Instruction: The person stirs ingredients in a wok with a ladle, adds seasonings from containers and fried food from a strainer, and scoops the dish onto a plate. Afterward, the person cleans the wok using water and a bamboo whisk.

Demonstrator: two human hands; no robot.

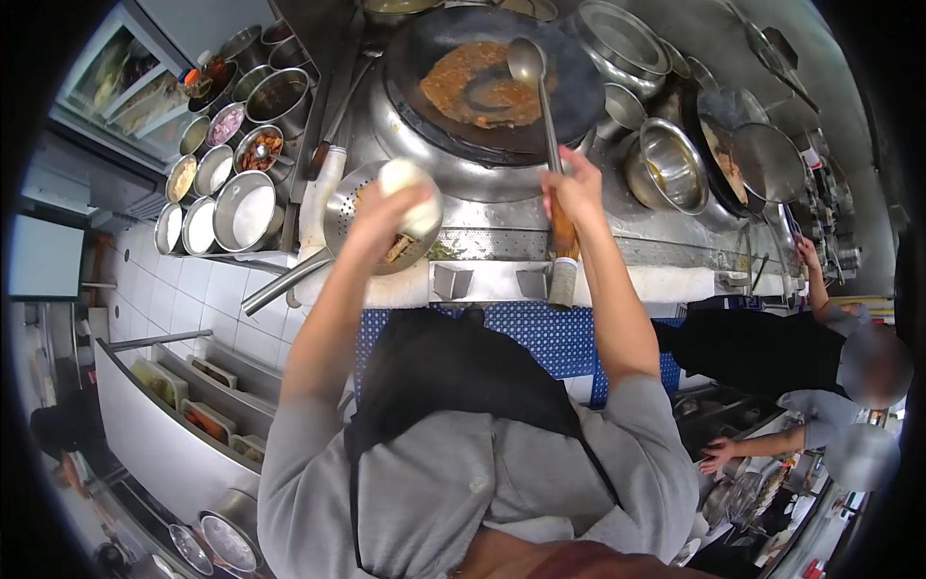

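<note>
My right hand (576, 190) is wrapped round the wooden handle of a ladle (527, 63), whose bowl rests in the wok (410, 82). Reddish-orange sauce (463, 82) is spread over the wok's bottom. Over a perforated strainer (340, 214), my left hand (381, 224) grips a pale, rounded thing (401, 183); motion blur hides its kind. Some brown pieces (398, 248) lie in the strainer, partly hidden by that hand. The strainer's metal handle points to the lower left.
Pots and tins of ingredients, including a pot of white powder (249, 214), stand at the left. On the right are a steel bowl (666, 166) and a second wok (719, 159). Another person (772, 352) works at the far right. Folded towels (641, 283) line the counter's front edge.
</note>
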